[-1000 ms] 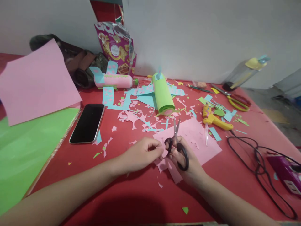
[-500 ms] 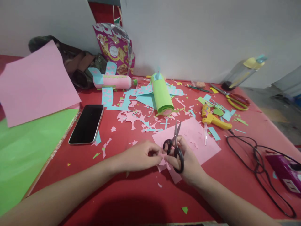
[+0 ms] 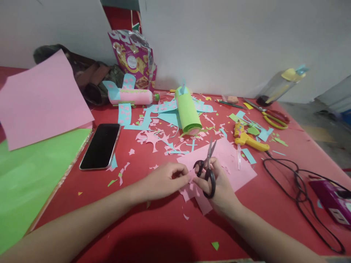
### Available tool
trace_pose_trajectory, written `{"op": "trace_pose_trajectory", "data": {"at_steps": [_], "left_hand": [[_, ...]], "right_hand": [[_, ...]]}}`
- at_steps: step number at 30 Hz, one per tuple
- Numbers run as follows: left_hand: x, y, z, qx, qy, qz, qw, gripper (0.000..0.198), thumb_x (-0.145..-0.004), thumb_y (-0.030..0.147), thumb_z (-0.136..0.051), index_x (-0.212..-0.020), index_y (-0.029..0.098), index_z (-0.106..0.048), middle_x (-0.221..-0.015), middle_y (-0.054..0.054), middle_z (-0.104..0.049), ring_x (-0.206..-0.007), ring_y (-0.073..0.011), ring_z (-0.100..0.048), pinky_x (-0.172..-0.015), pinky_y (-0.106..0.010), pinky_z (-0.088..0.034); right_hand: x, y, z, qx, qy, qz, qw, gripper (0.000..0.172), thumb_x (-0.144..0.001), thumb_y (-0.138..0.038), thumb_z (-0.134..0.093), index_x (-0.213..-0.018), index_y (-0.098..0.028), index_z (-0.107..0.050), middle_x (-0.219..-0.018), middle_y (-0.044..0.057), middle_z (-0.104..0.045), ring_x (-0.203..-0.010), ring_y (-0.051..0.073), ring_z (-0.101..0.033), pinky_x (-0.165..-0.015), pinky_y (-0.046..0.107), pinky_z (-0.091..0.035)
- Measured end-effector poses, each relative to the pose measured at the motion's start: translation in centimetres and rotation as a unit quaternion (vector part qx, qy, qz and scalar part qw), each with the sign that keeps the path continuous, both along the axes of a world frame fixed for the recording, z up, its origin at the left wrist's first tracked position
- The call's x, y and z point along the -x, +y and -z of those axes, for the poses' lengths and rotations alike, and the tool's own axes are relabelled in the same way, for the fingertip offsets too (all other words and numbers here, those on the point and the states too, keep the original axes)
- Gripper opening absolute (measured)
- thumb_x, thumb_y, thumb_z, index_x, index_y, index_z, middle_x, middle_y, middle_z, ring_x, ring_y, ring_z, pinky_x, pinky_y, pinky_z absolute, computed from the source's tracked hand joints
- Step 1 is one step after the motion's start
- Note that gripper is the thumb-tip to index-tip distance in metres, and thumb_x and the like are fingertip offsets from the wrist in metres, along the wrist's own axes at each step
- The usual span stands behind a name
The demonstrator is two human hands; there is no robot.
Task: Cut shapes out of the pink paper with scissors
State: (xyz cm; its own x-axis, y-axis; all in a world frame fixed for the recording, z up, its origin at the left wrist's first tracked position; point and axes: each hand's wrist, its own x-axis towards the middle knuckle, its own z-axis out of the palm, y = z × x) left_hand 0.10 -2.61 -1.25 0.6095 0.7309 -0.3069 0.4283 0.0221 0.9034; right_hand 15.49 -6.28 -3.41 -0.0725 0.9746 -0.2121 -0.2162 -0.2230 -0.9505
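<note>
My left hand [image 3: 167, 181] pinches a small piece of pink paper [image 3: 193, 176] between thumb and fingertips. Around the handles of black-handled scissors [image 3: 210, 175] my right hand [image 3: 219, 186] is closed, with its thumb close to the same piece; whether it also grips the paper I cannot tell. The scissor blades point up and away, slightly apart. A larger pink sheet [image 3: 241, 173] lies under and beyond my right hand, with small pink cutouts on it. Behind it lies a green paper-wrapped tube [image 3: 189, 113] with blue fins, and a pink-wrapped bottle [image 3: 134, 96] with blue star-patterned pieces is further left.
Paper scraps [image 3: 153, 138] litter the red table [image 3: 153, 230]. On the left are a phone [image 3: 101, 146] and pink [image 3: 46, 102] and green sheets [image 3: 35, 175]. A yellow glue gun [image 3: 251, 140], its cord [image 3: 298, 186], a purple power strip [image 3: 333, 201] and larger scissors [image 3: 274, 117] lie right.
My right hand and the scissors have shifted slightly right and turned a little. The small pink piece shows more between my hands. My left hand has barely moved.
</note>
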Motion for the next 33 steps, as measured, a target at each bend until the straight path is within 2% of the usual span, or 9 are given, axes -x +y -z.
{"op": "trace_pose_trajectory", "data": {"at_steps": [6,11,16,19,21,24,27,33], "left_hand": [[-0.5,-0.3,0.4,-0.027,0.029,0.004,0.999,0.028,-0.08,0.032,-0.038,-0.063,0.014,-0.051,-0.058,0.002,-0.048,-0.054,-0.0091,-0.042,-0.048,-0.019,-0.031],[0.0,0.1,0.0,-0.049,-0.013,-0.029,0.998,0.027,-0.08,0.028,-0.039,-0.059,0.015,-0.049,-0.055,0.002,-0.046,-0.052,-0.0086,-0.042,-0.049,-0.019,-0.032],[1.1,1.0,-1.1,-0.068,-0.042,-0.123,0.989,0.024,-0.079,0.029,-0.042,-0.059,0.015,-0.046,-0.056,0.004,-0.043,-0.052,-0.0075,-0.042,-0.05,-0.018,-0.034],[1.5,1.4,-1.7,-0.061,-0.052,-0.175,0.981,0.022,-0.078,0.03,-0.043,-0.062,0.014,-0.047,-0.052,0.006,-0.039,-0.046,-0.0059,-0.039,-0.045,-0.017,-0.033],[1.6,1.4,-1.9,-0.058,-0.062,-0.189,0.978,0.023,-0.078,0.03,-0.043,-0.062,0.014,-0.048,-0.051,0.007,-0.037,-0.044,-0.0051,-0.038,-0.043,-0.016,-0.033],[1.5,1.3,-1.9,-0.06,-0.062,-0.18,0.98,0.024,-0.078,0.03,-0.042,-0.062,0.014,-0.047,-0.052,0.006,-0.039,-0.045,-0.0056,-0.04,-0.045,-0.017,-0.034],[1.3,1.1,-1.8,-0.067,-0.057,-0.14,0.986,0.023,-0.079,0.027,-0.041,-0.061,0.015,-0.047,-0.052,0.006,-0.041,-0.049,-0.0069,-0.042,-0.048,-0.018,-0.035],[1.1,0.8,-1.8,-0.098,-0.039,-0.1,0.989,0.025,-0.079,0.023,-0.04,-0.055,0.015,-0.039,-0.054,0.005,-0.038,-0.053,-0.0073,-0.038,-0.052,-0.018,-0.033]], "right_hand": [[0.2,-0.1,0.2,-0.005,0.007,0.002,1.0,0.034,-0.062,-0.015,-0.067,-0.074,-0.022,-0.036,-0.073,-0.005,-0.046,-0.053,0.006,-0.04,-0.048,0.018,-0.035],[0.4,-0.2,-0.1,0.03,0.005,-0.009,0.999,0.033,-0.064,-0.019,-0.066,-0.074,-0.022,-0.035,-0.068,-0.007,-0.046,-0.051,0.006,-0.043,-0.049,0.02,-0.037],[0.6,-0.5,0.1,0.047,0.093,-0.091,0.99,0.034,-0.068,-0.031,-0.065,-0.074,-0.023,-0.032,-0.064,-0.007,-0.046,-0.052,0.009,-0.05,-0.052,0.025,-0.039],[0.5,-0.6,0.6,0.042,0.151,-0.144,0.977,0.035,-0.068,-0.039,-0.064,-0.078,-0.023,-0.034,-0.069,-0.005,-0.046,-0.058,0.01,-0.051,-0.054,0.025,-0.038],[0.3,-0.7,1.0,0.029,0.158,-0.174,0.972,0.034,-0.069,-0.041,-0.063,-0.08,-0.023,-0.036,-0.075,-0.003,-0.046,-0.062,0.01,-0.051,-0.057,0.026,-0.038],[0.1,-0.7,1.6,0.012,0.15,-0.202,0.968,0.032,-0.069,-0.041,-0.062,-0.082,-0.023,-0.038,-0.08,-0.002,-0.046,-0.067,0.011,-0.051,-0.061,0.028,-0.037],[0.1,-0.8,2.0,0.004,0.15,-0.208,0.967,0.034,-0.068,-0.042,-0.062,-0.083,-0.023,-0.038,-0.081,-0.001,-0.047,-0.067,0.011,-0.051,-0.061,0.028,-0.037],[-0.1,-0.9,1.7,0.002,0.149,-0.237,0.96,0.032,-0.071,-0.042,-0.06,-0.085,-0.022,-0.039,-0.082,-0.001,-0.048,-0.07,0.011,-0.05,-0.064,0.026,-0.036]]}}
